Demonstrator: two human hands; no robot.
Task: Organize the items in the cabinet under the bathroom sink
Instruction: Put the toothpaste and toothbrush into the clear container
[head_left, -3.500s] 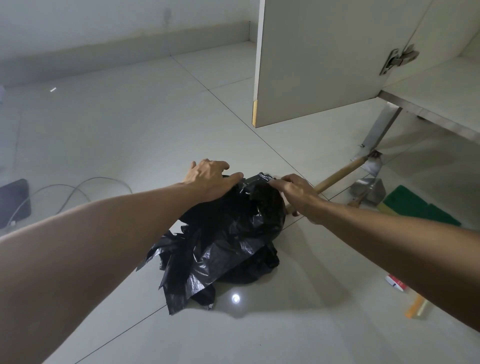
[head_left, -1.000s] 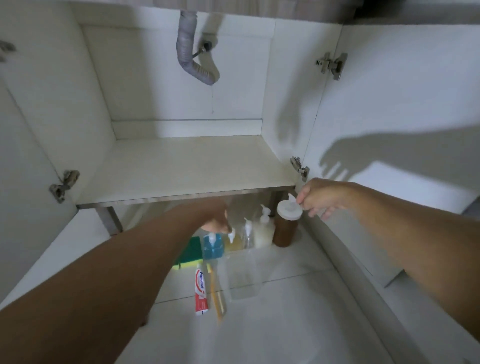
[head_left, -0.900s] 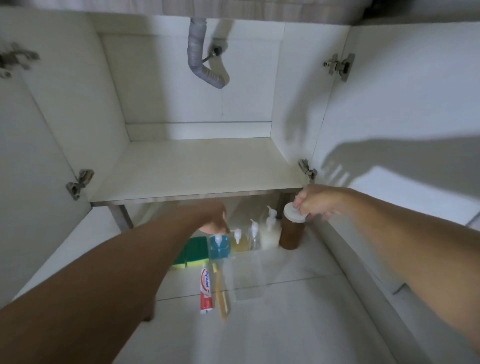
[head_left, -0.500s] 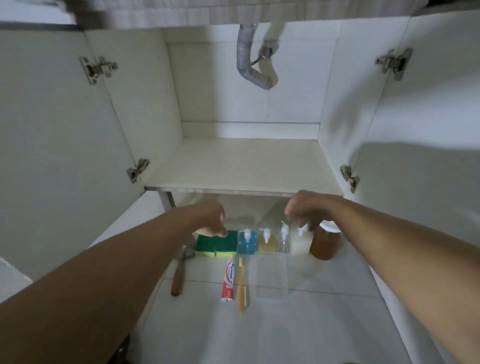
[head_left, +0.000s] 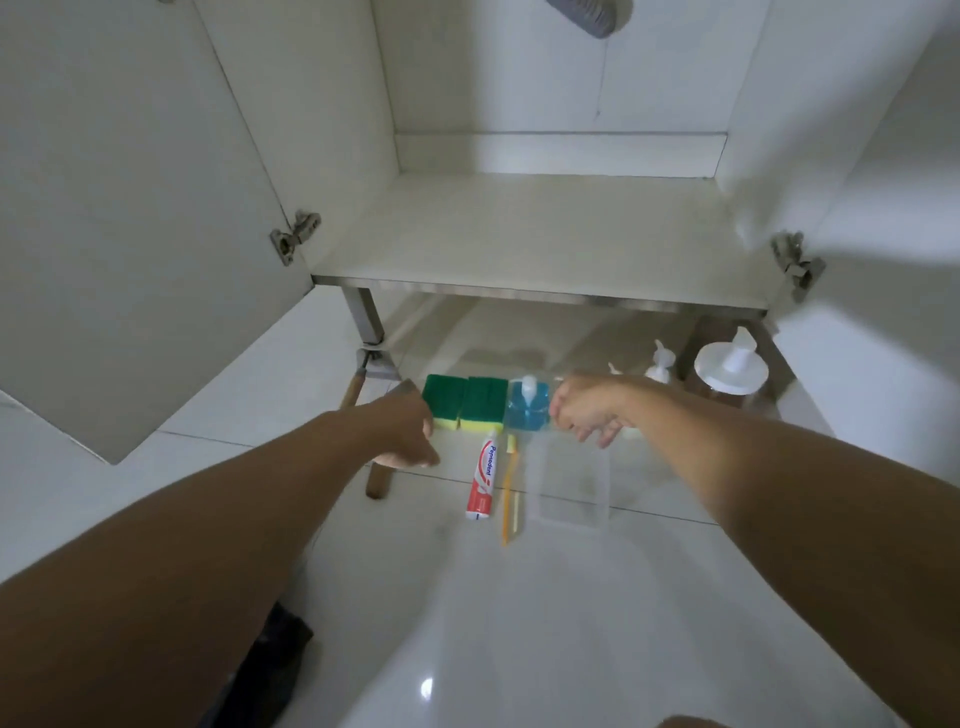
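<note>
On the floor in front of the open cabinet, whose bare shelf (head_left: 545, 244) stands on metal legs, lie two green-and-yellow sponges (head_left: 462, 405), a blue pump bottle (head_left: 529, 410), a toothpaste tube (head_left: 482, 480), an orange toothbrush (head_left: 509, 488) and a clear plastic box (head_left: 571, 483). My left hand (head_left: 408, 434), fingers curled, lies over a wooden-handled scraper (head_left: 376, 483); whether it grips the scraper is hidden. My right hand (head_left: 587, 410) hangs loose above the clear box and holds nothing.
A white pump bottle (head_left: 660, 364) and a brown jar with a white lid (head_left: 730, 371) stand under the shelf at the right. Both cabinet doors are swung open, the left one (head_left: 130, 208) close by. A black bag (head_left: 265, 670) lies near my left arm.
The view has tilted down. My left hand dropped onto the scraper. My right hand left the brown jar and moved left over the clear box.
</note>
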